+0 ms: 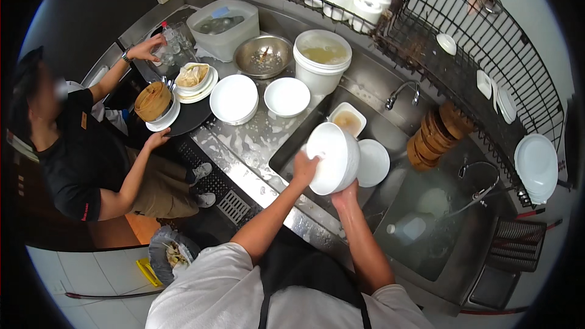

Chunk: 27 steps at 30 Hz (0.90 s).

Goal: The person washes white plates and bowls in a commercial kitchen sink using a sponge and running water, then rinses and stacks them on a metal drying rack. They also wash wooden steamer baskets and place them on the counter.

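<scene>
Over the left sink basin I hold a large white bowl (336,157) tilted on its side, its inside facing left. My left hand (305,168) grips the near left rim, fingertips at the inside. From below, my right hand (346,195) supports the bowl's outer wall. A small pale patch shows inside the bowl; I cannot tell what it is. Behind the bowl, in the basin, are a square white dish (348,119) of brownish liquid and a round white plate (374,163). To the left, on the wet steel counter (256,146), sit stacked white bowls (234,99) and another white bowl (287,97).
A co-worker (87,155) at left holds a black tray (194,116) of dishes and a bamboo steamer (153,102). Behind are a white bucket (322,61), steel bowl (263,56) and plastic tub (224,32). Right stand stacked steamers (429,139) and a water-filled basin (422,228). A wire rack (411,59) overhangs.
</scene>
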Tool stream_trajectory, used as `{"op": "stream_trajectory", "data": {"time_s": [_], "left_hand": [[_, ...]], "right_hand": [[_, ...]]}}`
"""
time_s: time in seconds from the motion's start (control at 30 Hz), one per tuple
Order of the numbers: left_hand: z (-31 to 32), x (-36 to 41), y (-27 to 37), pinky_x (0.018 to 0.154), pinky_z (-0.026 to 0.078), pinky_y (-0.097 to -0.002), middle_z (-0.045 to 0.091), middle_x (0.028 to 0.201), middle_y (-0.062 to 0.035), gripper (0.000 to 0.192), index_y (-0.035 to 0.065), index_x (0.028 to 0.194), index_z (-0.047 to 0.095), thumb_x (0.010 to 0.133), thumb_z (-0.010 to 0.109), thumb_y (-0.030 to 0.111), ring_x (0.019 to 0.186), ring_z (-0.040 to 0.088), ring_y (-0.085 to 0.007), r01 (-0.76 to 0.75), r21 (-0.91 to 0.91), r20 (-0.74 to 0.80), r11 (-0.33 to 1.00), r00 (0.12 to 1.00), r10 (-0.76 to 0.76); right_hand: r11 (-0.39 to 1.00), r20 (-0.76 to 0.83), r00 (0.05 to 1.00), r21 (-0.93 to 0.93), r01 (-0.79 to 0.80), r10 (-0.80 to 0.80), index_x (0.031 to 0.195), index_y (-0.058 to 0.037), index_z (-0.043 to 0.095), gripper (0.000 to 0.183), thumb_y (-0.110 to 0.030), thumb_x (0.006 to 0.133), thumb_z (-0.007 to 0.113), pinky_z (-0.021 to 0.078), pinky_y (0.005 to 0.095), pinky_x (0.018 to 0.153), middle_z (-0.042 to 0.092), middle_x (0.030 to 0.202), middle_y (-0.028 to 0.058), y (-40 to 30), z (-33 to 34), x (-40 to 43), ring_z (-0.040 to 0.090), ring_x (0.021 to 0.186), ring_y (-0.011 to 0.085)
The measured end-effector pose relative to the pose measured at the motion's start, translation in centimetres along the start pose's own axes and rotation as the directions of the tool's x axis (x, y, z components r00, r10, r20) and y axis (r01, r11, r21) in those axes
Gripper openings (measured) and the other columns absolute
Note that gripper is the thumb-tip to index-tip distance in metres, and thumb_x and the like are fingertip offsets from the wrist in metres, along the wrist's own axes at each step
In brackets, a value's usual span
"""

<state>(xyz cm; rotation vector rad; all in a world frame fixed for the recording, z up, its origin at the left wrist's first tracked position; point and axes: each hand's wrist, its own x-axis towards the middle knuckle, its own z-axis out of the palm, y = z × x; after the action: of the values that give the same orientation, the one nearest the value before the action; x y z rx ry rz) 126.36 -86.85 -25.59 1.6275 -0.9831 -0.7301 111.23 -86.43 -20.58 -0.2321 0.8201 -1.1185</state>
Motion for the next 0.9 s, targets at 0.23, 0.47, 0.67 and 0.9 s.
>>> {"op": "stream_trajectory", "data": {"time_s": [0.23,0.47,0.67,0.9], "left_hand": [[-11.2,7.6,0.2,0.073,0.055,-0.0418,0.072,0.093,-0.0233,0.033,-0.0092,0.109,0.064,0.081,0.070,0.008,0.081,0.071,-0.0325,0.004,0.022,-0.407,1.000,0.913,0.005],[-23.4,13.7,0.8,0.091,0.050,-0.0492,0.067,0.105,-0.0326,0.047,-0.0042,0.128,0.054,0.084,0.058,0.011,0.103,0.065,-0.0466,0.279,0.336,-0.534,0.900,0.843,-0.062],[-28.6,16.3,0.5,0.093,0.049,-0.0508,0.067,0.107,-0.0308,0.040,-0.0040,0.117,0.060,0.082,0.058,0.014,0.104,0.063,-0.0467,0.362,0.328,-0.498,0.872,0.851,-0.166],[-31.0,17.6,-1.8,0.081,0.051,-0.0537,0.067,0.088,-0.0296,0.018,-0.0034,0.090,0.062,0.082,0.057,0.012,0.088,0.065,-0.0485,0.247,0.507,-0.442,0.825,0.897,0.003]], "right_hand": [[0.965,0.180,0.982,-0.264,-0.010,0.059,0.134,-0.0018,0.048,0.053,-0.045,0.105,0.041,0.0537,0.0505,0.092,0.060,0.128,0.0164,-3.9,9.2,7.2,0.063,0.110,0.0324],[0.815,0.409,0.911,-0.513,0.271,-0.046,0.141,-0.0007,0.045,0.063,-0.044,0.097,0.058,0.0509,0.0425,0.097,0.053,0.136,0.0196,-6.4,21.2,12.4,0.061,0.117,0.0315],[0.599,0.391,0.919,-0.749,0.282,0.057,0.134,0.0010,0.056,0.061,-0.042,0.092,0.064,0.0535,0.0384,0.089,0.066,0.119,0.0173,7.0,22.8,15.7,0.068,0.098,0.0298],[0.047,0.527,0.839,-0.842,0.537,-0.133,0.125,0.0048,0.061,0.056,-0.038,0.088,0.065,0.0494,0.0452,0.093,0.067,0.112,0.0283,15.8,26.7,19.2,0.065,0.106,0.0414]]}}
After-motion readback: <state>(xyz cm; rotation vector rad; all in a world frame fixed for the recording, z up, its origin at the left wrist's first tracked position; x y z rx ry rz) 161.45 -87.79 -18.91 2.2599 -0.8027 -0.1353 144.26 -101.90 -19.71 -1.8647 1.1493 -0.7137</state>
